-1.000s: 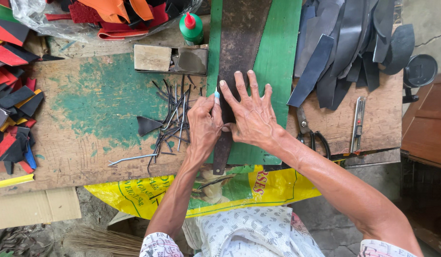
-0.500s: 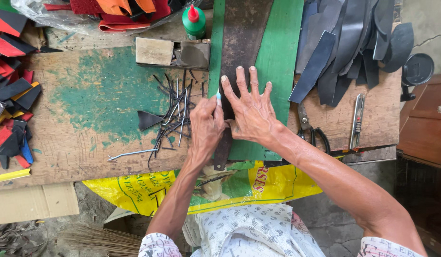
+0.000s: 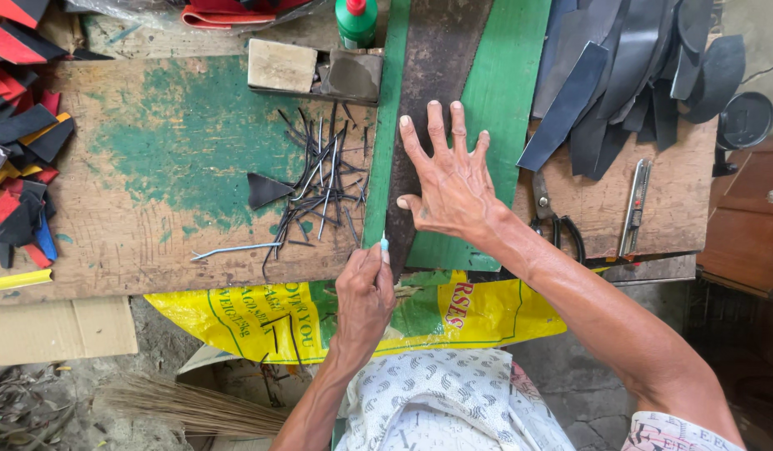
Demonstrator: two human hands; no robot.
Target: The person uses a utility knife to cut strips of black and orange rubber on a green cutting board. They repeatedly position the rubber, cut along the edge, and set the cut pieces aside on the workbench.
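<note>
The right hand (image 3: 450, 185) lay flat, fingers spread, on a dark strip (image 3: 432, 108) running top to bottom of the frame; the left hand (image 3: 366, 294) pinched an upright pen (image 3: 384, 245).

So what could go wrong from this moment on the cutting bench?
1. The left hand holds a small blade close to the thumb of the right hand; a slip could cut it.
2. The dark strip is pinned only by the flat right hand, so it may shift on the green sheet.
</note>
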